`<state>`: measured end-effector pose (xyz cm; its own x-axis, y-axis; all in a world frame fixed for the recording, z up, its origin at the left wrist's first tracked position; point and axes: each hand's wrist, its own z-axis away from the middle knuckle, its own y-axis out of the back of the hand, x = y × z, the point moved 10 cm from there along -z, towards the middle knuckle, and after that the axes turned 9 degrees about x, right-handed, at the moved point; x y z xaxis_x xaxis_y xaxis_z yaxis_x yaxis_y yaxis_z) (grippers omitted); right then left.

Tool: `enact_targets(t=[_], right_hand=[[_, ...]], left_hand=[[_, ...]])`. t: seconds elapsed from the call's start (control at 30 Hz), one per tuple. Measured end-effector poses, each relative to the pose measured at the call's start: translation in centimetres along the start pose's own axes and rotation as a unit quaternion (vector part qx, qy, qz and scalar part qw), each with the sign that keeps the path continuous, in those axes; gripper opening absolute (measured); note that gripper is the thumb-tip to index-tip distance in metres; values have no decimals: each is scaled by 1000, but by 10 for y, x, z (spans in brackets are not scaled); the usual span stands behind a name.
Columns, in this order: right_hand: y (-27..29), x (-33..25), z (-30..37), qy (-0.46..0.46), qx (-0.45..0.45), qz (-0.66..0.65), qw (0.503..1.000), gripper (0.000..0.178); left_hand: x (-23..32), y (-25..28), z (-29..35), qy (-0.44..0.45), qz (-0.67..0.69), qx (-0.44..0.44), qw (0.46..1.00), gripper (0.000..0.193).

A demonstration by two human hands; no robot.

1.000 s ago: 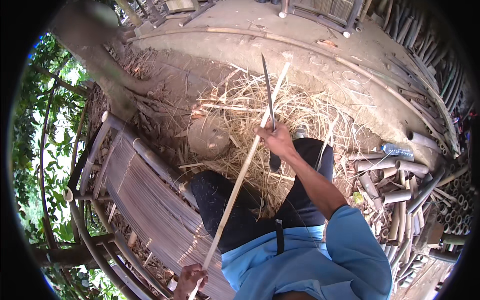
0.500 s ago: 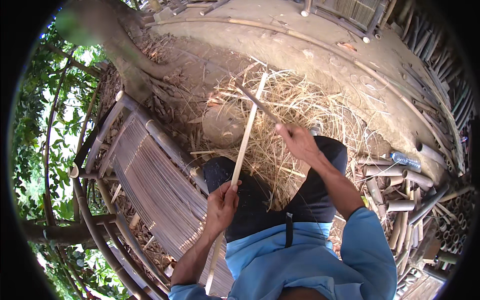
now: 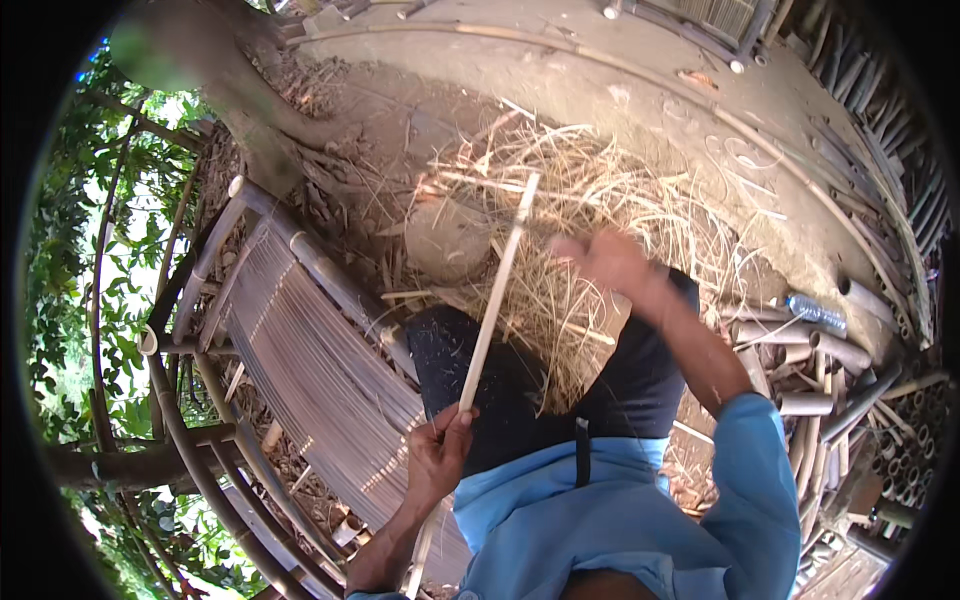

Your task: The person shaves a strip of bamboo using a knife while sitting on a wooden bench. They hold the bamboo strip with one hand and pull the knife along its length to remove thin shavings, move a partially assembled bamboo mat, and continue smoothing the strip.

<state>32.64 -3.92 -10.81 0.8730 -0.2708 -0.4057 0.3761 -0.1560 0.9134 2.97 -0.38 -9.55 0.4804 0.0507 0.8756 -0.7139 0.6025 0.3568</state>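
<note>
Strip, long and pale, runs forward from the left hand, clasped around it, likely for steadiness, and passes left of the right hand, too blurred to tell its grip.

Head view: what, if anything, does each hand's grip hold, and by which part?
The left hand's grip holds the pale strip partway along, with strip above and below. The right hand's grip is motion-blurred; whether it holds anything cannot be told.

Blue shirt, short sleeves, black trousers, black strap
</note>
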Motion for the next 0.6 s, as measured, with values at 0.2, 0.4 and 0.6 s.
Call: enact_targets(t=[0.2, 0.4, 0.6], right_hand=[[16, 34, -12, -61, 21, 41, 997, 85], [35, 71, -17, -140, 137, 13, 981, 87], [6, 126, 7, -326, 213, -306, 869, 87]], left_hand=[[-13, 12, 17, 24, 32, -5, 999, 32], [-3, 21, 34, 95, 65, -14, 993, 31], [-2, 23, 2, 68, 186, -31, 980, 14]])
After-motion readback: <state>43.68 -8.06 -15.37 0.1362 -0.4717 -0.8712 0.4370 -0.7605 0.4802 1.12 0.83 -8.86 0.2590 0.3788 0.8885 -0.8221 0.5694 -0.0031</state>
